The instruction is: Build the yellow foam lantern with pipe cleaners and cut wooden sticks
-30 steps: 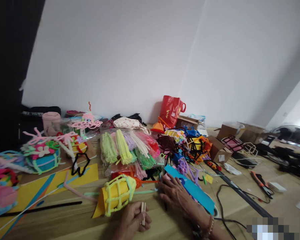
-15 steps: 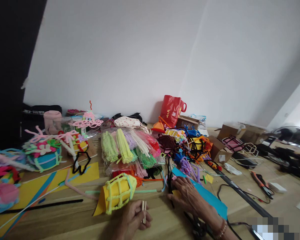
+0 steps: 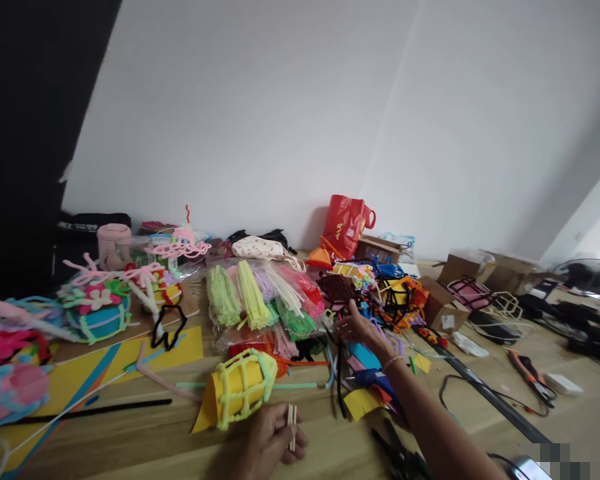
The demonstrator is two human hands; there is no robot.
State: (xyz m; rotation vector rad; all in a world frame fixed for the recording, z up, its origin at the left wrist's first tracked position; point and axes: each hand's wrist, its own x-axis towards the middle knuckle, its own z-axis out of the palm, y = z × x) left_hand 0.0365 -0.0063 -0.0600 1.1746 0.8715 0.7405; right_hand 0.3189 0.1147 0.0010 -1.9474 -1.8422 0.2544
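L hand (image 3: 267,440) sits at the bottom of the view, by the near table edge, clenched around a few thin wooden craft sticks (image 3: 293,427), which stand upright-ish btwn its fingers. Just left of it and not touching: a yellow pipe-cleaner cage (image 3: 240,390) around a yellow paper cone, lying on its side on the wooden table (image 3: 330,457).

R hand (image 3: 360,327) is raised at the front edge of the pipe-cleaner pile, fingers spread and half open. A black chenille stem (image 3: 339,380) hangs just below it; can't tell if it's pinched. R forearm (image 3: 430,420) runs diagonally down to the lower right, w/ a thin bracelet (image 3: 393,363) at the wrist. Under the arm: blue card (image 3: 365,357), a blue glue gun (image 3: 373,385), yellow card (image 3: 360,404); black scissors (image 3: 397,450) lie nearer the table edge.

Behind the hands, bagged pipe cleaners (image 3: 260,307) form a tall wall, w/ a mixed colored heap (image 3: 375,300) to the right, so reach fwd is tight. Room is mainly along the near edge btwn the hands, where wood shows. Right side: cardboard box (image 3: 443,308), black cord (image 3: 455,390), orange-handled cutters (image 3: 530,379). Left side: yellow sheet (image 3: 170,350), black rod (image 3: 95,410), finished felt crafts (image 3: 95,313). Red gift bag (image 3: 345,227) stands back by the white wall (image 3: 240,113).
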